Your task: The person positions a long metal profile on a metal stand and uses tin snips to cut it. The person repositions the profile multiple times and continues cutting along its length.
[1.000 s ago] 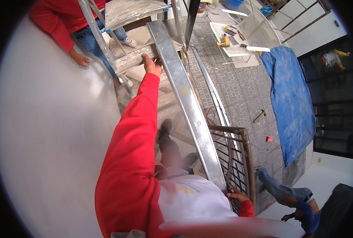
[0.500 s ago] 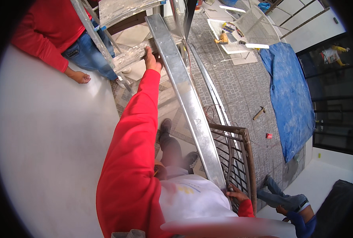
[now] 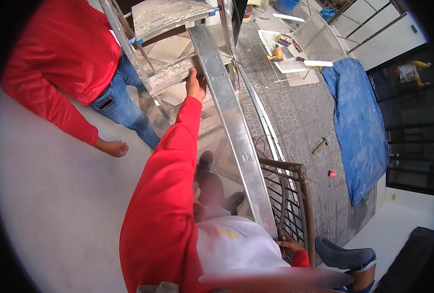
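Ahead stands a paint-spattered stepladder (image 3: 170, 78), and beside it a long metal beam (image 3: 231, 127) slants down toward a brown railing (image 3: 305, 195). The left hand (image 3: 196, 87) holds the beam's left edge near its top; the right hand (image 3: 291, 243) curls by the lower end, its grip too hidden to tell.
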Motion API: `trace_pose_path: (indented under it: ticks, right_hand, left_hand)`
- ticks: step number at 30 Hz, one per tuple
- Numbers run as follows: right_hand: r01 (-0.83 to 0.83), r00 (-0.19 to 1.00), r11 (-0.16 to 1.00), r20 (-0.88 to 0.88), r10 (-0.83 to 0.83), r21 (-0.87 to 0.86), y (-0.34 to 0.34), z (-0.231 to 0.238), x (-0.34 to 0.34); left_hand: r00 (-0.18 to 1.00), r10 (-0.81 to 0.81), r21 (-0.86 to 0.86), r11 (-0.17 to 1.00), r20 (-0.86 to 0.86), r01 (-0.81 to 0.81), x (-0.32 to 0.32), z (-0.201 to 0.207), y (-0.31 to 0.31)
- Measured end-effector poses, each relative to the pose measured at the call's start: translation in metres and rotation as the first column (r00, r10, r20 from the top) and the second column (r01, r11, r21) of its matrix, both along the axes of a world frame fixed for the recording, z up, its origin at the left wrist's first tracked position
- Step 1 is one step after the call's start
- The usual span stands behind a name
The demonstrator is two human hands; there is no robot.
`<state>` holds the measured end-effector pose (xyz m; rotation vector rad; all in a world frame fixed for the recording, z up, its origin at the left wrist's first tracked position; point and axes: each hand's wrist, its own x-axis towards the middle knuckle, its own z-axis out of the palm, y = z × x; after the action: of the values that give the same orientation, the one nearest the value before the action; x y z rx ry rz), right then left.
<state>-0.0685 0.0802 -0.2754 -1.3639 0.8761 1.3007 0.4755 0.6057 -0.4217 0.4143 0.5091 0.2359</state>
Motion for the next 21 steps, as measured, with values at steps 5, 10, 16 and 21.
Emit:
trace_pose_path:
  ticks: [5, 10, 16, 21]
  right_hand:
    - [-0.010, 0.998, 1.000, 0.064, 0.010, 0.002, 0.000, 0.003, 0.008]
    - [-0.042, 0.992, 0.999, 0.121, 0.043, -0.011, 0.004, 0.006, 0.013]
    - [-0.053, 0.998, 0.999, 0.042, 0.053, -0.003, -0.001, 0.009, 0.019]
    - [-0.174, 0.980, 0.984, 0.093, 0.178, -0.048, 0.006, 0.020, 0.030]
  left_hand:
    - [0.837, -0.457, 0.485, 0.682, -0.302, 0.547, -0.054, 0.054, 0.022]
    - [0.965, -0.210, 0.721, 0.642, -0.158, 0.258, -0.009, 0.106, 0.089]
    - [0.913, 0.107, 0.097, 0.983, 0.393, -0.157, 0.111, 0.126, 0.125]
    - [0.880, 0.234, -0.028, 0.969, 0.414, -0.245, 0.152, 0.157, 0.112]
